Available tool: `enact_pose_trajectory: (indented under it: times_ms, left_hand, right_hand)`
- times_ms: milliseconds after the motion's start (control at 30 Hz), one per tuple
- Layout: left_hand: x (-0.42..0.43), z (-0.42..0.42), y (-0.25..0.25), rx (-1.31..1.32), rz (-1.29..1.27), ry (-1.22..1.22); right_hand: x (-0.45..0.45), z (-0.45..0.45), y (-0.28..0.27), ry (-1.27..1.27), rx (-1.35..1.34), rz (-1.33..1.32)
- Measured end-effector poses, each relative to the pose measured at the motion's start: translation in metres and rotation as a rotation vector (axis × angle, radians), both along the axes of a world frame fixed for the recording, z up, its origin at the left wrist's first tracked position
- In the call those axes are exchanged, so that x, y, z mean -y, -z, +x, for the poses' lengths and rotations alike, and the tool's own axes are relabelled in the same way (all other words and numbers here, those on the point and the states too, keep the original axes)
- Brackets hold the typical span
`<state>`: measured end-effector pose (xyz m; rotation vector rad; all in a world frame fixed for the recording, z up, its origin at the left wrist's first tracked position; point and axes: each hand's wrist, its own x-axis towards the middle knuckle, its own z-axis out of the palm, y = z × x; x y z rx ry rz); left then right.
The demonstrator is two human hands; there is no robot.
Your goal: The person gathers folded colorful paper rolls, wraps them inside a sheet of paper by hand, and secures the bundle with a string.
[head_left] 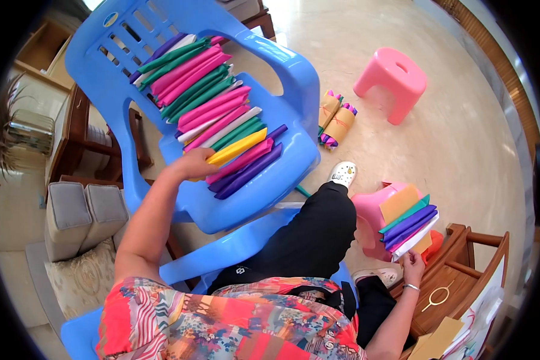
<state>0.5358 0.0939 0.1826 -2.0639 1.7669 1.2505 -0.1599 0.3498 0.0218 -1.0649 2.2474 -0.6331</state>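
Observation:
My left hand (197, 164) reaches over the seat of a blue plastic chair (303, 159), its fingers closed on the near end of a yellow folded strip (240, 147). Pink, green, white and purple folded strips (207, 112) lie in a long row on that seat. On the right, my right hand (413, 267) pinches the lower end of a white folded strip (417, 237). It lies on a small pink stool (372, 207) beside purple and green folded strips (410, 225) and a piece of brown paper (400, 203). Its fingertips are partly hidden.
Two bundles wrapped in brown paper (340, 124) lie on the floor near another pink stool (392, 78). At the lower right is a wooden piece of furniture (426, 309) with a ring-shaped handle and brown papers (441, 339). Grey cushions (105, 210) are at left.

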Motion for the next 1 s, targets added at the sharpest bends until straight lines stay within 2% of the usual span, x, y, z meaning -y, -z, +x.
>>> enact_pose_trajectory:
  times_ms: [67, 200, 300, 367, 433, 467, 533, 600, 667, 733, 833, 1000]
  left_hand:
    - [-0.003, -0.01, -0.031, -0.095, 0.048, 0.024]
    - [-0.002, -0.048, -0.059, -0.483, 0.045, 0.084]
    - [-0.001, -0.136, -0.083, -0.673, 0.009, 0.09]
    - [0.003, -0.203, -0.083, -0.752, -0.002, 0.138]
    - [0.003, -0.278, -0.07, -0.754, -0.044, 0.189]
    - [0.001, -0.315, -0.059, -0.753, -0.075, 0.203]
    - [-0.005, -0.387, -0.013, -0.752, -0.153, 0.284]
    - [-0.031, -0.454, 0.027, -0.686, -0.068, 0.296]
    - [-0.063, -0.502, 0.072, -0.591, -0.175, 0.406]
    - [-0.095, -0.537, 0.089, -0.537, -0.215, 0.426]
    - [-0.12, -0.566, 0.108, -0.517, -0.227, 0.415]
    - [-0.133, -0.575, 0.107, -0.447, -0.228, 0.494]
  right_hand:
    - [-0.001, 0.001, -0.007, -0.001, -0.024, 0.001]
    - [0.006, 0.004, -0.023, -0.009, -0.101, -0.052]
    - [0.008, 0.003, -0.036, 0.13, -0.187, -0.048]
    - [0.004, -0.005, -0.027, 0.26, -0.203, -0.145]
    - [-0.002, -0.018, -0.01, 0.361, -0.151, -0.197]
    - [0.002, -0.009, -0.033, 0.425, -0.153, -0.114]
    - [0.001, -0.011, -0.033, 0.514, -0.073, -0.102]
    - [-0.002, -0.028, 0.008, 0.557, -0.018, -0.15]
    - [0.0, -0.032, 0.017, 0.605, 0.147, -0.167]
    - [0.012, -0.018, -0.011, 0.653, 0.416, -0.154]
    - [0.028, 0.001, -0.045, 0.625, 0.624, -0.227]
    - [0.046, 0.009, -0.035, 0.525, 0.734, -0.339]
